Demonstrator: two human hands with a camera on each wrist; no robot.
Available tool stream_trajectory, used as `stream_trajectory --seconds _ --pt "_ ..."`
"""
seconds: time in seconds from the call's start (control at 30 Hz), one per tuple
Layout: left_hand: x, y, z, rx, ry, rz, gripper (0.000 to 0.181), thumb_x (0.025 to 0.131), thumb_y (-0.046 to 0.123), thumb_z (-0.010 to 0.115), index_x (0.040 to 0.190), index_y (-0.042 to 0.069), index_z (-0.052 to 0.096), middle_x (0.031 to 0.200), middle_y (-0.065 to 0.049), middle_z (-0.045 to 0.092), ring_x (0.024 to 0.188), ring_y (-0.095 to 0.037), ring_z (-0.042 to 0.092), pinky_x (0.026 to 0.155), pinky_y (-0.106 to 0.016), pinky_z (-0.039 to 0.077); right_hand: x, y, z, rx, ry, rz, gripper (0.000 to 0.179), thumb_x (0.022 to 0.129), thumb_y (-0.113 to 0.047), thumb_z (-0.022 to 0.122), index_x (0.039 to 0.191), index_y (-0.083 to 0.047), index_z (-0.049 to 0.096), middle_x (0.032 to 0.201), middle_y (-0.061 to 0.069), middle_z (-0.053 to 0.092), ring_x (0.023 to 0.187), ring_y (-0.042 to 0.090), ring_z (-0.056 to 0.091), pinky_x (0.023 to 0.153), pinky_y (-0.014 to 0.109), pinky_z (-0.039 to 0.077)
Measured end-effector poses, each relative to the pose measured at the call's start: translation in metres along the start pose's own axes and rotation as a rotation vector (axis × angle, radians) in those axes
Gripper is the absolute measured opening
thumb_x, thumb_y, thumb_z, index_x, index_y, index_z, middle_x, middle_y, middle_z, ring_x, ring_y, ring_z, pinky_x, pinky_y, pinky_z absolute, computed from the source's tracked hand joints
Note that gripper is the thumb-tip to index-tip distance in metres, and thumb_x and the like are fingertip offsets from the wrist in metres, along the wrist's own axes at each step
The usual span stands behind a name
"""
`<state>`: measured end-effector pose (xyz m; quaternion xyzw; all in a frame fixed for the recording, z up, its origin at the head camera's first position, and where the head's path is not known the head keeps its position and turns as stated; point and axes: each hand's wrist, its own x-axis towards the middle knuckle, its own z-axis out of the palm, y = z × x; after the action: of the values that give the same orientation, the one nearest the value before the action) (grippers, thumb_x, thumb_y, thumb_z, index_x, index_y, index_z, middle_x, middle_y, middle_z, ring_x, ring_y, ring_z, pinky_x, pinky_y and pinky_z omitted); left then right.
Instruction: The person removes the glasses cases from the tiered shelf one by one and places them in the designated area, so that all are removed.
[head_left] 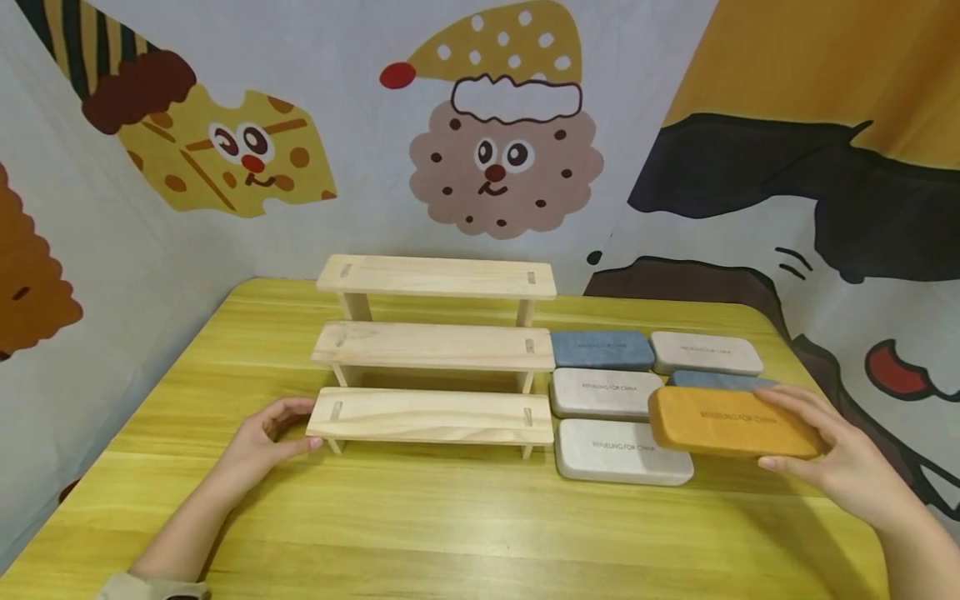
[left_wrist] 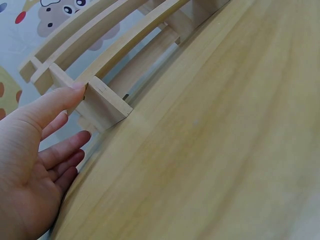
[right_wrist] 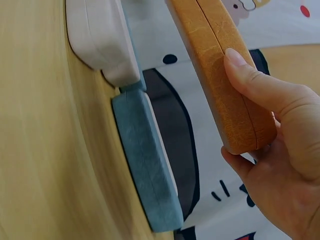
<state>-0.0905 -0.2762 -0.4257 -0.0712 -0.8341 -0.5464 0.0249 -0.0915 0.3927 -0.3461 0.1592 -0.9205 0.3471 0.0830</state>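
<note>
My right hand [head_left: 847, 458] grips an orange glasses case [head_left: 720, 421] by its right end, thumb along the near side. The case is raised above the table and overlaps a blue case [head_left: 723, 381] and two pale ones in the head view. In the right wrist view, the thumb lies on the orange case's seam side [right_wrist: 220, 75]. My left hand [head_left: 251, 446] holds the left end of a three-step wooden display rack [head_left: 431, 417], at its lowest step. Its thumb touches the front corner, while other fingers curve beside the leg [left_wrist: 107, 107].
Right of the rack lie a blue case [head_left: 600, 348], a pale case [head_left: 705, 352], a grey case [head_left: 603, 392] and a whitish case [head_left: 622, 454]. The wooden table [head_left: 420, 533] ends at a cartoon-printed cloth [head_left: 360, 167] behind and at the sides.
</note>
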Motion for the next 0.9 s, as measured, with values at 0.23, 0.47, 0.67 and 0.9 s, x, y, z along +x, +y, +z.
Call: stream_trajectory --seconds 0.23,0.47,0.67,0.9 --pt "0.000 0.000 0.000 0.000 -0.004 0.004 0.049 0.083 0.013 0.076 0.126 -0.001 0.055 0.120 -0.013 0.059 0.107 -0.005 0.053 0.089 -0.017 0.040 -0.007 0.016 -0.004 0.014 -0.016 0.016 0.086 0.068 0.006 0.082 0.143 -0.008 0.043 0.141 -0.008 0.031 0.121 -0.007 0.027 0.088 0.002 0.025" --pt "0.000 -0.001 0.000 -0.001 -0.005 -0.001 0.050 0.083 0.012 0.076 0.126 -0.001 0.055 0.120 -0.012 0.059 0.107 -0.005 0.053 0.089 -0.017 0.041 -0.013 0.031 -0.007 0.015 -0.024 0.044 0.085 0.072 0.003 0.081 0.145 -0.008 0.040 0.146 -0.007 0.027 0.122 -0.010 0.023 0.087 0.001 0.024" --pt "0.000 -0.002 0.000 -0.011 -0.004 0.000 0.050 0.083 0.012 0.077 0.125 -0.002 0.055 0.120 -0.011 0.059 0.107 -0.004 0.053 0.089 -0.017 0.041 -0.019 0.045 -0.011 0.017 -0.013 0.062 0.085 0.072 0.004 0.080 0.146 -0.008 0.039 0.144 -0.012 0.027 0.123 -0.010 0.022 0.088 0.000 0.023" --pt "0.000 0.000 -0.001 -0.012 -0.009 -0.011 0.051 0.083 0.013 0.076 0.126 -0.002 0.054 0.121 -0.012 0.058 0.107 -0.004 0.052 0.089 -0.016 0.041 -0.026 0.061 -0.016 0.021 -0.016 0.123 0.086 0.076 0.001 0.079 0.149 -0.012 0.035 0.147 -0.018 0.020 0.121 -0.014 0.019 0.085 -0.001 0.022"
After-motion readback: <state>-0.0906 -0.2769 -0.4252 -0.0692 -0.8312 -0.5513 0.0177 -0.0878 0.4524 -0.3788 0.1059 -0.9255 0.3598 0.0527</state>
